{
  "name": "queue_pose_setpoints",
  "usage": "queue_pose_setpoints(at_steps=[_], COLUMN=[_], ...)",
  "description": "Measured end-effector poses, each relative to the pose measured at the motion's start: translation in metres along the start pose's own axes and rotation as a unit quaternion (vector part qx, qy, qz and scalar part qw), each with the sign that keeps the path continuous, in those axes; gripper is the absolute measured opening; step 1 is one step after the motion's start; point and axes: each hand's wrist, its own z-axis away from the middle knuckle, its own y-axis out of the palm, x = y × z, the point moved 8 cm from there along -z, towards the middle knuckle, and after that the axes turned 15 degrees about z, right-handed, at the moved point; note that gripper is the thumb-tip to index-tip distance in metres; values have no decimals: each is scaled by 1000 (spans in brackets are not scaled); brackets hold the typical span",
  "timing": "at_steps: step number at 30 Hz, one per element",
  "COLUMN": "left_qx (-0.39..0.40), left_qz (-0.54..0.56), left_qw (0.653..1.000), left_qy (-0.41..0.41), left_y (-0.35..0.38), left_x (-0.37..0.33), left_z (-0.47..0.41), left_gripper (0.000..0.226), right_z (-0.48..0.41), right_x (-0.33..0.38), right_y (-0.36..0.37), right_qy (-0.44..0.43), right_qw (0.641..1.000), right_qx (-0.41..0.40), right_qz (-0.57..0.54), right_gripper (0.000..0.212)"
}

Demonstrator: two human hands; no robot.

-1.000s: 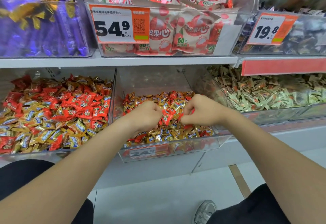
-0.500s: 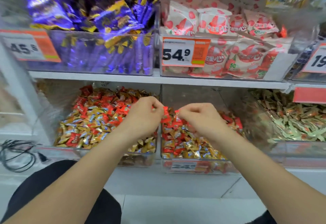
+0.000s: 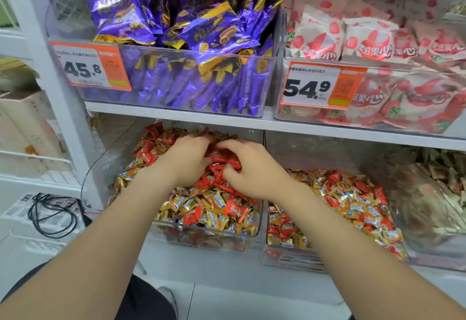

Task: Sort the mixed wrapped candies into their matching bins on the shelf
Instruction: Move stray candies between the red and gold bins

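Both my hands are down in the lower left clear bin (image 3: 206, 240), which holds mixed red and gold wrapped candies. My left hand (image 3: 185, 160) lies palm down with its fingers curled over a clump of red candies (image 3: 223, 160). My right hand (image 3: 253, 172) meets it from the right, thumb and fingers curved round the same red clump. The middle lower bin (image 3: 290, 259) to the right also holds red and gold candies (image 3: 353, 198). My fingertips are partly hidden among the wrappers.
The upper shelf (image 3: 176, 115) carries a bin of purple packets (image 3: 186, 42) priced 45.8 and a bin of pink-white packets (image 3: 373, 47) priced 54.9. A bin of pale green candies (image 3: 438, 188) sits at lower right. Black cable (image 3: 50, 213) lies at the left.
Both hands, pinching red candies, have moved from the middle bin leftward and down into the left bin. My view has swung left and up.
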Motion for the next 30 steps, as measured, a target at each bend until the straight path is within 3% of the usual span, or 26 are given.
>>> queue_pose_setpoints(at_steps=[5,9,12,15,16,20,22,26,28,30], left_qx=[-48,-91,-32,70,92,127,155,283,299,296], left_qz=[9,86,185,142,115,46,20,-16,-27,-22], left_qw=[997,985,967,967,972,989,988,953,946,948], left_qy=[67,120,171,200,185,58,-9,-108,-120,-118], left_y=[-5,-4,28,89,107,149,162,192,197,203], left_x=[-50,-114,-168,-207,-211,-196,-182,-166,-168,-172], left_z=[29,65,88,93,89,56,43,34,30,26], left_gripper=[29,8,9,13,15,22,39,85,95,95], right_z=[26,66,99,146,161,198,208,224,226,223], right_x=[-11,-47,-89,-141,-157,-199,-207,-213,-209,-207], right_y=[-26,-46,-46,-28,-26,-34,-34,-25,-18,-8], right_qy=[-14,67,138,201,225,305,322,310,280,252], right_qw=[998,997,986,936,920,896,882,835,821,835], right_qx=[-29,-40,89,257,284,293,318,420,470,471], right_qz=[-44,-29,28,131,151,138,136,174,163,134], right_gripper=[47,29,17,16,12,63,63,51,61,64])
